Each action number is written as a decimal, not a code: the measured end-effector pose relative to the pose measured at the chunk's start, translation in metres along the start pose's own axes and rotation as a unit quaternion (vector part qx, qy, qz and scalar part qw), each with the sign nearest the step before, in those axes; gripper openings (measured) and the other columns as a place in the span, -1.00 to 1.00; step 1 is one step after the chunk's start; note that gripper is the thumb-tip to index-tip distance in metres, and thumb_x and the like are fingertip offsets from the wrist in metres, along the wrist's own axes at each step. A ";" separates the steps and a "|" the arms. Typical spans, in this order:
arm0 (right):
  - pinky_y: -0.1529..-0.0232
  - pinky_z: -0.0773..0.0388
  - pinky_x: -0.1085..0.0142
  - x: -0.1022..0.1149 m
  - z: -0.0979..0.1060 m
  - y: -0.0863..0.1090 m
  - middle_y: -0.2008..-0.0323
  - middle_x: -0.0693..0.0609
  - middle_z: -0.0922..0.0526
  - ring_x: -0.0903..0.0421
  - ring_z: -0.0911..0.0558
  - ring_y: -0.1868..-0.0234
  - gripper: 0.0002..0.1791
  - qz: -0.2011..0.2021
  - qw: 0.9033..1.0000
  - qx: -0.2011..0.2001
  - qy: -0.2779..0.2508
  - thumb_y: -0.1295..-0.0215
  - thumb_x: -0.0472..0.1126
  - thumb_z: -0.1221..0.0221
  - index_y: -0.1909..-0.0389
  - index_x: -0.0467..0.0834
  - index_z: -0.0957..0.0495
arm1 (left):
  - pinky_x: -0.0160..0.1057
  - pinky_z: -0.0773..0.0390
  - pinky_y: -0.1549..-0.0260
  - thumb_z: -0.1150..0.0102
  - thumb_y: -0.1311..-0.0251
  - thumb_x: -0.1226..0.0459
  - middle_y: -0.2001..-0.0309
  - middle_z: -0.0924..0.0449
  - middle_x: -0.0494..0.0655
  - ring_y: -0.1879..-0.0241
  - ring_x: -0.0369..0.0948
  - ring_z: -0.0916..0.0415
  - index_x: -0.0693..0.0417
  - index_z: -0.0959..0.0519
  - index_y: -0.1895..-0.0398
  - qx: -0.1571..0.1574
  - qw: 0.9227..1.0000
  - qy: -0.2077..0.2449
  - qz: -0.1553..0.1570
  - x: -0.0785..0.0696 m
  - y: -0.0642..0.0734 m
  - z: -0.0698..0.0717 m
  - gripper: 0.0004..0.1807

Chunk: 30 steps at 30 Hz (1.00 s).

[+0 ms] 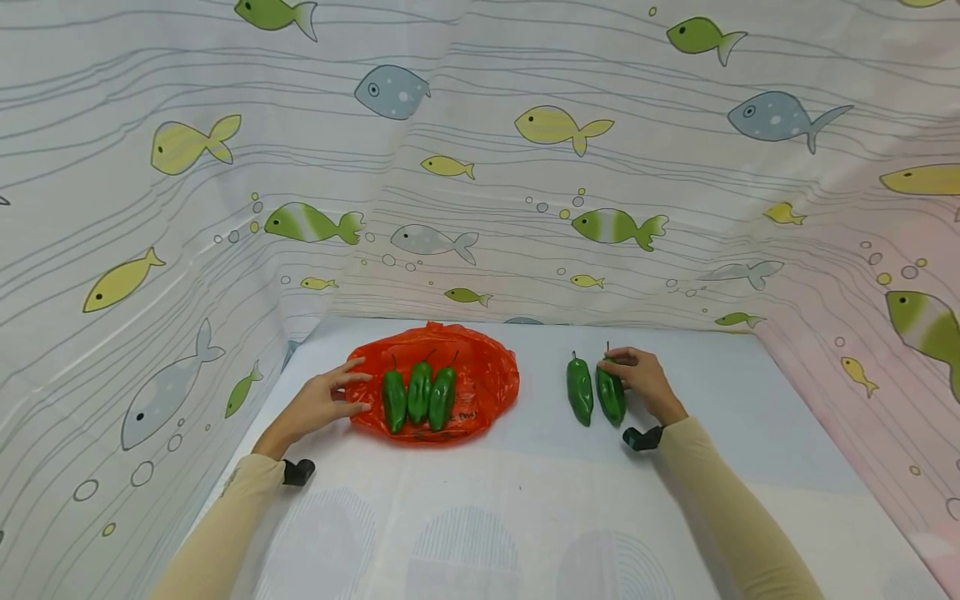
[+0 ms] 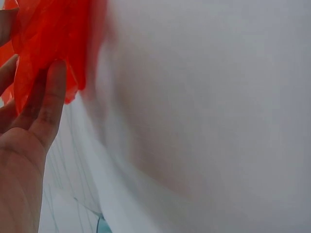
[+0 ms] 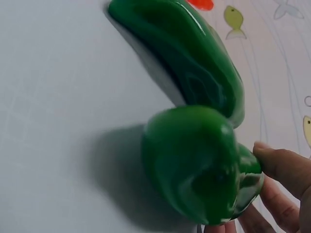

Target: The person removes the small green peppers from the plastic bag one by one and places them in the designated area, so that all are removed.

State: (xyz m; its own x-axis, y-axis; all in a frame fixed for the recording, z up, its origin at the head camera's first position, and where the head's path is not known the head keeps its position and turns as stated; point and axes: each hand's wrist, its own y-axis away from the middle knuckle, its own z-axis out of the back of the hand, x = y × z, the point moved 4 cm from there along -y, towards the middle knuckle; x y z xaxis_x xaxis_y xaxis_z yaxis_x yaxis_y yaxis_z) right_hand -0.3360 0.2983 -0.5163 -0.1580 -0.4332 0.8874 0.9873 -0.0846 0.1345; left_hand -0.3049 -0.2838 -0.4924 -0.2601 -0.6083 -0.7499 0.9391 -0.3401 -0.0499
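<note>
On the right of the head view my right hand (image 1: 641, 379) pinches the upper end of a glossy green chili pepper (image 1: 611, 400). Thumb and fingers close on that pepper (image 3: 194, 165) in the right wrist view too. Just left of it lies a second green pepper (image 1: 580, 392), its thin stem pointing away from me. My left hand (image 1: 322, 404) is at the left edge of a crumpled red plastic bag (image 1: 487, 375), fingers spread and touching it. Three green peppers (image 1: 418, 393) lie side by side on the bag. The left wrist view has fingers (image 2: 52, 97) against the red plastic.
A white cloth (image 1: 525, 483) with pale rounded prints covers the table. Behind and at both sides hangs a fish-patterned curtain (image 1: 487, 200). Each wrist wears a small black device, one on the left (image 1: 298, 472) and one on the right (image 1: 642, 438).
</note>
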 end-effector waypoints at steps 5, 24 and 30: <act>0.06 -0.59 0.24 0.004 0.001 0.003 -0.25 -0.23 -0.55 -0.07 -0.57 -0.10 -0.46 -0.001 1.000 -0.004 0.006 -0.41 -0.03 -0.32 -0.28 -0.23 -0.52 | 0.11 -0.57 -0.14 -0.50 -0.18 0.07 -0.59 -0.13 0.06 -0.29 0.15 -0.44 0.06 -0.58 -0.32 0.000 1.000 0.000 -0.001 0.000 0.000 -0.001 -0.36; -0.14 -0.59 0.06 0.042 -0.001 0.017 -0.19 -0.22 -0.58 -0.09 -0.59 -0.14 -0.48 0.049 0.998 -0.024 -0.011 -0.44 -0.04 -0.29 -0.25 -0.29 -0.51 | 0.12 -0.56 -0.15 -0.51 -0.18 0.10 -0.59 -0.14 0.05 -0.26 0.12 -0.46 0.07 -0.59 -0.31 -0.002 1.000 -0.007 0.000 -0.002 0.000 0.001 -0.36; -0.09 -0.63 0.11 0.059 -0.012 0.022 -0.18 -0.21 -0.58 -0.01 -0.58 -0.10 -0.41 0.064 0.996 0.010 -0.054 -0.41 -0.04 -0.33 -0.27 -0.34 -0.49 | 0.12 -0.56 -0.15 -0.50 -0.19 0.12 -0.59 -0.15 0.06 -0.28 0.13 -0.44 0.08 -0.59 -0.31 -0.001 1.000 -0.003 -0.004 -0.001 0.000 0.000 -0.38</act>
State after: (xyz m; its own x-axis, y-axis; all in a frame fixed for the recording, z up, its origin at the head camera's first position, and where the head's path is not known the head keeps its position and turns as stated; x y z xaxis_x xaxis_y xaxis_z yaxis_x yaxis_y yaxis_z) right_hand -0.3242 0.2605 -0.4663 -0.0292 -0.3392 0.9403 0.9995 -0.0169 0.0249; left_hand -0.3045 -0.2828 -0.4914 -0.2695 -0.6092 -0.7458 0.9371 -0.3443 -0.0575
